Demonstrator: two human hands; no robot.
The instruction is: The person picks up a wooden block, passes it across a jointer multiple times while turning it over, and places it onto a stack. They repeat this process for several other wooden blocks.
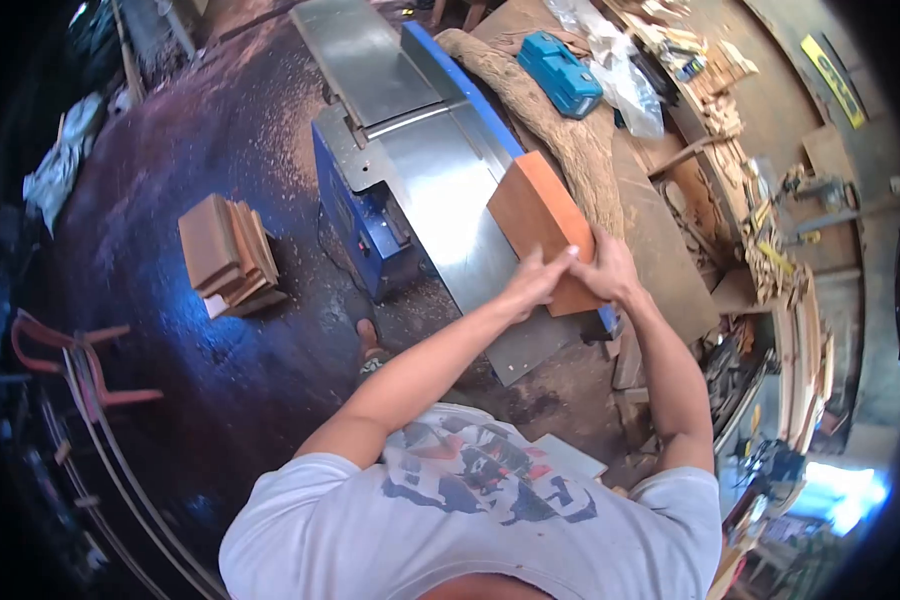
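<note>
A reddish-brown wooden board [542, 212] stands on edge on the metal bed [440, 190] of a blue jointer, beside its blue-edged fence [460, 80]. My left hand [538, 280] grips the board's near end from the left, fingers against its face. From the other side my right hand [612, 270] wraps round the same end, its thumb close to my left one. The board hides some of my right fingers and part of the fence.
Several boards lie stacked [218, 250] on the floor at left, near a red chair [90, 365]. Beyond the fence are a rough timber slab [580, 160], a teal tool case [560, 75] and wood scraps [715, 85]. My foot [368, 333] is beside the jointer.
</note>
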